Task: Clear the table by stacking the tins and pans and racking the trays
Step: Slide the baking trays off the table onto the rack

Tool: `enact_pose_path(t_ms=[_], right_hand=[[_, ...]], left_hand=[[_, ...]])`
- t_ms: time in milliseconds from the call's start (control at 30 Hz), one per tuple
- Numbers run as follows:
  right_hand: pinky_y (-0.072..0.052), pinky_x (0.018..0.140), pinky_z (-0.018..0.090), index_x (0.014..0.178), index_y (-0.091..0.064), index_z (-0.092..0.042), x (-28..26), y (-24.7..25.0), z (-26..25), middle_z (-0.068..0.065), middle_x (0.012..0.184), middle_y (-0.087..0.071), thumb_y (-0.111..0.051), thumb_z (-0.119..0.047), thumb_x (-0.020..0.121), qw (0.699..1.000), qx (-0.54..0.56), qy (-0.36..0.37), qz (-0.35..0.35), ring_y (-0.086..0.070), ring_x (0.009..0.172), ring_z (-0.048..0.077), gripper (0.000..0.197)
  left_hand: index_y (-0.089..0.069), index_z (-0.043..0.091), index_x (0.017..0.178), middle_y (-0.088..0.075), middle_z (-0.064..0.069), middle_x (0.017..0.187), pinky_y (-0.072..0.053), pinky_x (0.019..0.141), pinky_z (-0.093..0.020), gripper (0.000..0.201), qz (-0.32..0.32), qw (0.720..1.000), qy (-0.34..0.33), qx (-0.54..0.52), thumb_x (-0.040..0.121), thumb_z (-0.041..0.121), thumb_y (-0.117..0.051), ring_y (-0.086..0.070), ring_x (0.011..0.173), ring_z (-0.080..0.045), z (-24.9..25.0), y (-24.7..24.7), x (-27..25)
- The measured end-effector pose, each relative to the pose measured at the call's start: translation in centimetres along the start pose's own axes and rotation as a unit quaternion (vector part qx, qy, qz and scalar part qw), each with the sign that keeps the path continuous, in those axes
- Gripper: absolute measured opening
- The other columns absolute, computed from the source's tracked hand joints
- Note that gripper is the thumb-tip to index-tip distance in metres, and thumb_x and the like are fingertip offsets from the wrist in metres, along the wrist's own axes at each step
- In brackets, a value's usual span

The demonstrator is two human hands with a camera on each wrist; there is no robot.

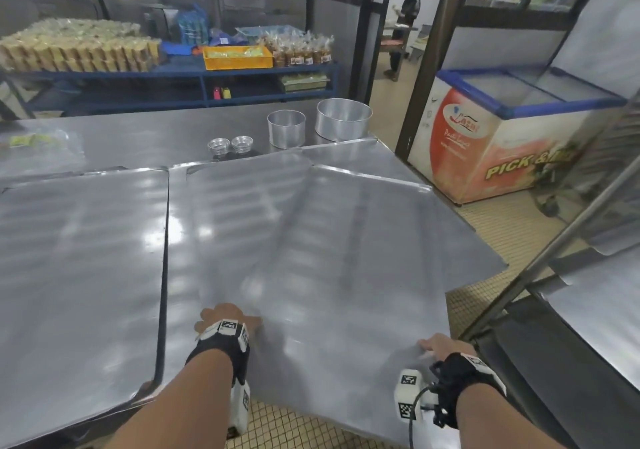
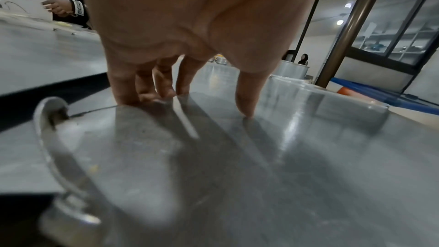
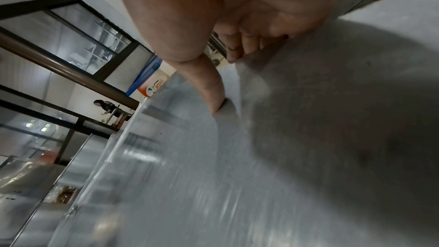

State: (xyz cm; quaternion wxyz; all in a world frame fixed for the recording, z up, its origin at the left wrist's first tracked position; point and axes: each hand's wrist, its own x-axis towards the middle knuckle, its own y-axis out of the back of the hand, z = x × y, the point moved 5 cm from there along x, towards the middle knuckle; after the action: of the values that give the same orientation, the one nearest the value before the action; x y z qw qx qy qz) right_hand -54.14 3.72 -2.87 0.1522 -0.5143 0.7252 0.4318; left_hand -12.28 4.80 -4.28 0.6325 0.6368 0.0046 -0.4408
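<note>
— Where is this?
— A kitchen: a steel table [image 1: 173,129], with a chest freezer [image 1: 502,143] to its right.
— And the tray [image 1: 311,240]?
— It overhangs the table's near edge. The left hand [image 1: 225,317] presses it with straight fingers, and the right hand [image 1: 440,343] grips its rim.

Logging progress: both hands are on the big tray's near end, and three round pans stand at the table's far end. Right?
Not quite: the head view shows two round pans, not three: the smaller pan left of the larger pan. The left hand and right hand are indeed on the big tray.
</note>
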Motion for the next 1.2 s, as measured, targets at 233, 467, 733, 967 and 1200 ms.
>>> enact_pose_path(t_ms=[233,467,733,967,1200], right_hand=[[-0.057,0.069,0.042,0.082,-0.061,0.004,2.3,0.4,-0.6,0.019,0.078,-0.068,-0.07,-0.016,0.069,0.998,0.027,-0.017,0.056,-0.068,0.069,0.033,0.026],[-0.047,0.067,0.036,0.092,-0.06,0.006,1.2,0.2,-2.2,0.018,0.092,-0.063,-0.07,-0.021,0.074,0.997,0.005,-0.006,0.079,-0.061,0.079,0.034,0.034],[-0.048,0.055,0.033,0.08,-0.064,0.001,-2.3,-2.5,-4.4,0.014,0.076,-0.066,-0.068,-0.022,0.073,0.998,0.005,0.047,0.049,-0.066,0.066,0.028,0.024],[-0.059,0.071,0.043,0.088,-0.066,-0.004,-1.9,-7.7,-4.6,0.015,0.086,-0.072,-0.067,-0.034,0.06,0.995,-0.047,0.09,-0.002,-0.071,0.071,0.031,0.04],[-0.047,0.064,0.037,0.086,-0.059,0.005,-9.0,-13.4,-6.4,0.018,0.093,-0.065,-0.069,-0.02,0.078,0.985,-0.098,0.134,-0.039,-0.059,0.069,0.029,0.028]], left_hand=[[-0.051,0.001,0.102,-0.065,-0.018,0.106,-0.057,0.088,-0.042,0.074,-0.038,0.986,0.034,-0.157,0.063,0.052,-0.089,-0.066,0.095,-0.035,0.2,-0.5,-0.1],[-0.065,0.0,0.095,-0.071,-0.016,0.088,-0.059,0.082,-0.043,0.062,-0.013,0.94,0.044,-0.338,0.057,0.039,-0.095,-0.069,0.081,-0.034,-2.0,-1.2,-1.1],[-0.068,0.0,0.101,-0.073,-0.015,0.092,-0.06,0.073,-0.036,0.072,0.02,0.93,0.062,-0.361,0.052,0.045,-0.095,-0.07,0.076,-0.031,-6.6,1.3,-2.5],[-0.066,-0.002,0.102,-0.071,-0.015,0.095,-0.055,0.069,-0.032,0.07,0.06,0.919,0.088,-0.38,0.058,0.045,-0.092,-0.069,0.08,-0.031,-12.8,4.5,-3.2],[-0.063,-0.002,0.099,-0.069,-0.018,0.094,-0.058,0.085,-0.044,0.061,0.087,0.884,0.138,-0.437,0.061,0.035,-0.093,-0.068,0.084,-0.036,-21.6,5.9,-3.9]])
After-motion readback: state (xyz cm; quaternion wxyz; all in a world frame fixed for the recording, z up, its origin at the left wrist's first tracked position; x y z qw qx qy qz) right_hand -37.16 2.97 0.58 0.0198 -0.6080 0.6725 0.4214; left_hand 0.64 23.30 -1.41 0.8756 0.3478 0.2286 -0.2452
